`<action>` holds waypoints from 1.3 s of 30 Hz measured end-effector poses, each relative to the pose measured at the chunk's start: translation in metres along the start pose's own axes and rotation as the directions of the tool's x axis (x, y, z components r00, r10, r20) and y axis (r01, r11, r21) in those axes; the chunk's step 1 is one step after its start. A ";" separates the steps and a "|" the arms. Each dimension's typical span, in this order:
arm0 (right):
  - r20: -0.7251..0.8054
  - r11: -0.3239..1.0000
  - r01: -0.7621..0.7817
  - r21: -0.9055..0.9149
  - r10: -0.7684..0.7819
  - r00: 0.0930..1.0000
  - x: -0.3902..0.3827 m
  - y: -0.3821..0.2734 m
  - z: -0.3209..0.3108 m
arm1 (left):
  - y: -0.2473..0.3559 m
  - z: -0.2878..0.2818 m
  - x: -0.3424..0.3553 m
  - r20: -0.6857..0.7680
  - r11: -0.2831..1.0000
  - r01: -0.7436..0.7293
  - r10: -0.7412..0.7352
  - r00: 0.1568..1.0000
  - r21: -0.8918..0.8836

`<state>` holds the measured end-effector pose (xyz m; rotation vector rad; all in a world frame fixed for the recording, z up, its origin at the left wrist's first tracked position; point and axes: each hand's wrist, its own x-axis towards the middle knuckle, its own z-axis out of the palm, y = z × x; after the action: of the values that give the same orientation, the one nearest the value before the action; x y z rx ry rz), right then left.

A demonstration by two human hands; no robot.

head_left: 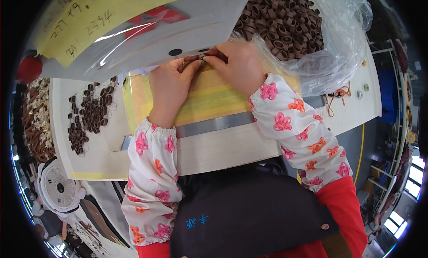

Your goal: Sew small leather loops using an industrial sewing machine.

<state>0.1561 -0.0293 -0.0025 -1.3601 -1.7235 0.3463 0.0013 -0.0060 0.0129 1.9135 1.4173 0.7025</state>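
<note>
My left hand (171,86) and my right hand (236,64) meet below the grey machine head (160,39), fingertips close together. Both are closed in a pinch around something small and dark (203,57), mostly hidden by the fingers. Under my hands is a work surface covered with yellow tape (209,97), edged by a metal strip (214,123). To the left, small dark brown loops with trailing threads (89,113) lie on the white tabletop (227,146). At the upper right, an open clear plastic bag (339,66) holds a pile of brown loops (285,26).
A white fan (60,186) stands beside the table's lower left, with another person (51,222) beyond it. A heap of brown and cream pieces (38,120) is at the far left. Orange cord (339,95) and small metal discs (360,94) lie right. A metal rack (392,124) stands beyond.
</note>
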 end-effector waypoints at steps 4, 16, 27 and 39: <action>0.037 0.976 0.170 -0.135 -0.166 0.985 -0.003 -0.001 0.001 | -0.009 -0.005 -0.004 -0.049 0.927 -0.309 0.326 0.944 0.214; 0.284 0.956 0.227 0.188 -0.274 0.919 -0.048 -0.050 0.012 | -0.033 -0.040 -0.019 -0.020 0.735 -0.423 0.509 0.860 0.530; 0.204 0.956 0.285 0.065 -0.292 0.934 -0.054 -0.071 0.017 | -0.034 -0.062 -0.045 -0.190 0.833 -0.383 0.483 0.855 0.399; 0.131 0.973 0.059 0.225 -0.090 0.987 -0.045 -0.049 -0.035 | -0.015 -0.042 -0.051 0.103 0.882 -0.355 0.340 0.935 0.309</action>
<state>0.1517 -0.0968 0.0294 -1.1299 -1.7864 0.5847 -0.0531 -0.0443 0.0266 2.4672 1.2283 0.6082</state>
